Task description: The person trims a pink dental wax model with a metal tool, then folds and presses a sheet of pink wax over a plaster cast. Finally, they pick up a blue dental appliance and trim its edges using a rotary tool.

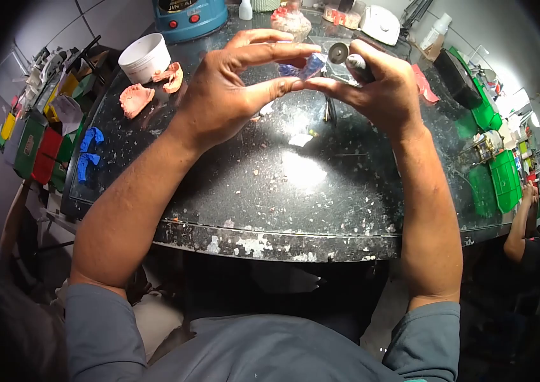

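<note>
My left hand (225,92) is raised over the far part of the bench, its fingers and thumb closed round a translucent bluish dental piece (311,66). In my right hand (390,89) is a rotary handpiece (356,62), its grey nose pointing left. A round cutting disc (339,53) sits at its tip, close to the right side of the bluish piece. My right thumb stretches left until its tip meets my left thumb. Much of the handpiece body is hidden in my right palm.
Pink dental casts (136,100) lie beside a white tub (144,57) on the black bench (270,210). Behind stands a blue machine (190,19). Blue scraps (90,153) are at left. Green trays (505,181) line the right edge, where another person (531,245) sits.
</note>
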`<state>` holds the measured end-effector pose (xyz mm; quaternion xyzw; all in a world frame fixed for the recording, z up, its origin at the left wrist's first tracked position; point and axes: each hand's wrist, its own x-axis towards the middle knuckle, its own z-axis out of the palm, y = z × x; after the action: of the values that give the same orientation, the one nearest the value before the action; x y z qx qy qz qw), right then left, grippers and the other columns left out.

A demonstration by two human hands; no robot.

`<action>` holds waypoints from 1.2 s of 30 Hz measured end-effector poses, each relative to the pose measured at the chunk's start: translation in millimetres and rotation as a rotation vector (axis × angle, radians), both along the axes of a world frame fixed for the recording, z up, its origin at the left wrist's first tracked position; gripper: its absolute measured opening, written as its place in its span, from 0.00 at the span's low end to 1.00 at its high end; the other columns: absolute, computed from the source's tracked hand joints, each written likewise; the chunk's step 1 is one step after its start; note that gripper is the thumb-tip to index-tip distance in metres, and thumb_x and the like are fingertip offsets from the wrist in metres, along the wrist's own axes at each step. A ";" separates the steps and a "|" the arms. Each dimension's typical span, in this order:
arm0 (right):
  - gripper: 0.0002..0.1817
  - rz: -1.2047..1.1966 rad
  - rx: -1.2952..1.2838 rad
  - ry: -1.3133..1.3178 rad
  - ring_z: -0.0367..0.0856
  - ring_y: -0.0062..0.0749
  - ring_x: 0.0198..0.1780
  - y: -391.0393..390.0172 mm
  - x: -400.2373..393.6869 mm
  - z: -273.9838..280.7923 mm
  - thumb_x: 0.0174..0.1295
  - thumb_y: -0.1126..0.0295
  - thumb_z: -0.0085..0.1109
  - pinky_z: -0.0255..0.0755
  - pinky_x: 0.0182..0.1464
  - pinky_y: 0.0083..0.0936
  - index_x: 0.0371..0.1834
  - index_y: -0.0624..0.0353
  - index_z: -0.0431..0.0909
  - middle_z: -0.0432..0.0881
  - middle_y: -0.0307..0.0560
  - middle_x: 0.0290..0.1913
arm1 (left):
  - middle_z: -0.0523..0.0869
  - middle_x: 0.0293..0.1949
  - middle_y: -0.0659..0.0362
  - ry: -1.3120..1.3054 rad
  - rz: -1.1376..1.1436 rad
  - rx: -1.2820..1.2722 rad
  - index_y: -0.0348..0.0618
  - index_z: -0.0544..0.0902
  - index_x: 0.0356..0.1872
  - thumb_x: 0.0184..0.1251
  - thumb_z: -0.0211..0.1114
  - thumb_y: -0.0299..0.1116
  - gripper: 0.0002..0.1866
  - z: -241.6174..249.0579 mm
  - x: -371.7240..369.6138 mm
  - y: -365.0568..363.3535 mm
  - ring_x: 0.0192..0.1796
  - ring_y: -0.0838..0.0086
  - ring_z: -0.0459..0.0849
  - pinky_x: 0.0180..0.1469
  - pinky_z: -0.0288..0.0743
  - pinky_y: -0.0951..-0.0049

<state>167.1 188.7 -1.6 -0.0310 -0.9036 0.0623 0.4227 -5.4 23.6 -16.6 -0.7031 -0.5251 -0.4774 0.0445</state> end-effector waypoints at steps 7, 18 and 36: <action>0.22 0.124 -0.364 0.051 0.69 0.14 0.20 -14.1 -0.1 -0.9 0.45 0.58 0.82 0.68 0.24 0.18 0.36 0.58 0.82 0.75 0.34 0.17 | 0.85 0.56 0.59 0.140 0.172 0.081 0.45 0.79 0.62 0.54 0.73 0.24 0.30 9.4 9.2 -5.9 0.62 0.73 0.77 0.67 0.69 0.70; 0.09 0.278 -0.741 0.023 0.64 0.06 0.24 -30.2 -2.6 -2.8 0.57 0.70 0.74 0.58 0.25 0.11 0.39 0.56 0.85 0.68 0.21 0.20 | 0.89 0.38 0.64 0.465 0.342 0.323 0.55 0.76 0.66 0.49 0.72 0.23 0.37 23.4 15.0 -7.9 0.55 0.72 0.81 0.67 0.62 0.59; 0.26 0.015 -0.341 -0.025 0.72 0.11 0.25 -16.6 0.4 -1.3 0.43 0.56 0.83 0.74 0.29 0.14 0.39 0.59 0.81 0.79 0.34 0.23 | 0.85 0.53 0.54 -0.360 -0.265 -0.197 0.36 0.84 0.51 0.60 0.70 0.30 0.18 12.0 -7.8 -5.6 0.57 0.71 0.82 0.64 0.72 0.68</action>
<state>167.6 172.1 -2.8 -0.0965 -0.8854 0.2175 0.3993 -13.2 18.0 -4.6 -0.6705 -0.4717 -0.5432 -0.1813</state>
